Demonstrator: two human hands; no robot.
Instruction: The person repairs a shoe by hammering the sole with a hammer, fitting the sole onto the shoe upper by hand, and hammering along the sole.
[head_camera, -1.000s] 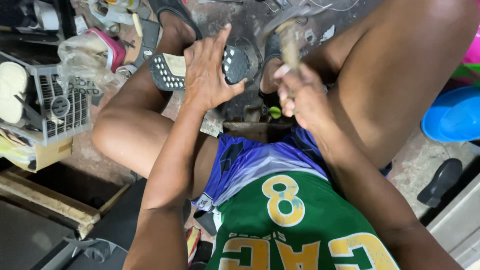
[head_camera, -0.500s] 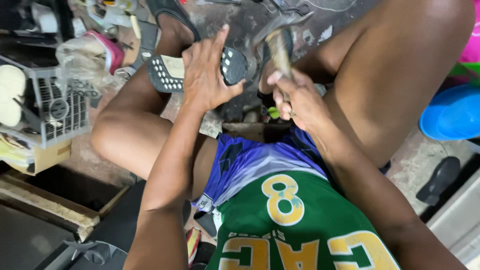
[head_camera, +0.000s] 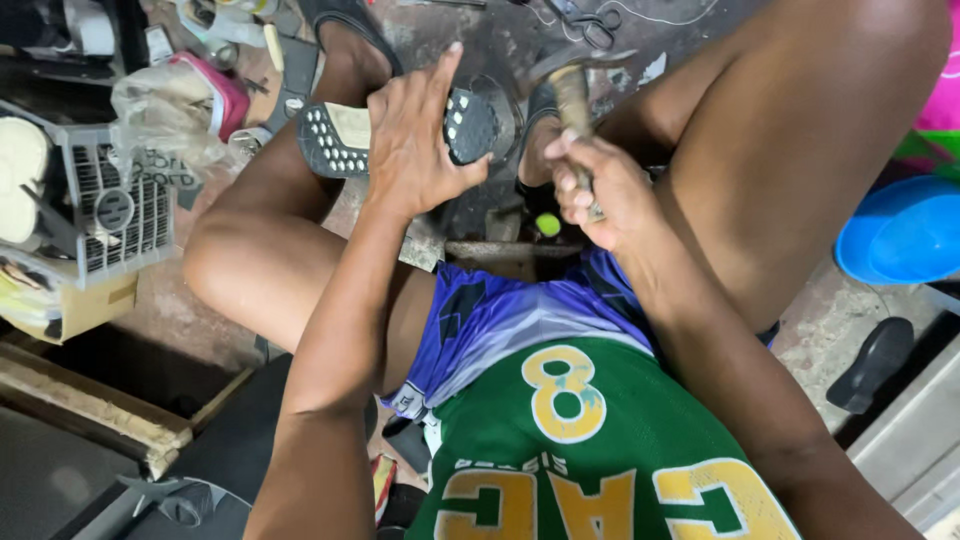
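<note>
My left hand (head_camera: 420, 140) lies flat across a black shoe sole (head_camera: 335, 138) with pale studs, pressing it down between my knees. The sole's other end (head_camera: 470, 125) shows to the right of the hand. My right hand (head_camera: 600, 190) is closed around the wooden handle of a hammer (head_camera: 572, 85). Its metal head is up near the top, just right of the sole. Part of the handle is hidden in my fist.
A white slotted plastic basket (head_camera: 110, 205) with odds and ends stands at the left, with a plastic bag (head_camera: 165, 120) and a pink box (head_camera: 215, 90) behind it. Scissors (head_camera: 590, 25) lie at the top. A blue tub (head_camera: 900, 235) and a black sole (head_camera: 870, 365) lie at the right.
My right hand has shifted with the hammer, first dropping toward the sole and now sitting slightly right of it. The left hand stays on the sole.
</note>
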